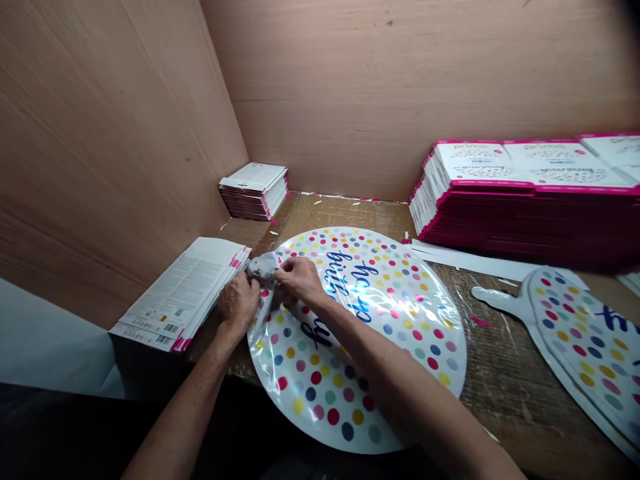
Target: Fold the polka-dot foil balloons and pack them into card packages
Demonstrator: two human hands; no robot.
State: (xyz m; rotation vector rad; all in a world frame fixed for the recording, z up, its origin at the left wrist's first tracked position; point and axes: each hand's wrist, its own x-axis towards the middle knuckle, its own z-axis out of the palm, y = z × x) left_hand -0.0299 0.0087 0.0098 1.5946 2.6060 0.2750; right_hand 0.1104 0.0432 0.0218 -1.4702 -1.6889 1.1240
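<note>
A round foil balloon (410, 293) with coloured dots and "happy birthday" lettering lies flat in front of me, its neck toward the left. My left hand (240, 297) is closed on the silvery neck (263, 265) of this balloon. Just to the right, my right hand (299, 280) pinches the balloon where the neck meets the round part, and the foil there is creased. My right forearm crosses over the balloon and covers part of its lettering.
Printed cards (175, 293) lie beside my left hand. A small card stack (255, 190) stands in the back corner. Larger pink-edged packs (500, 207) are piled at the back right. More dotted balloons (580, 333) lie at the right. Wooden panels (400, 87) enclose the table.
</note>
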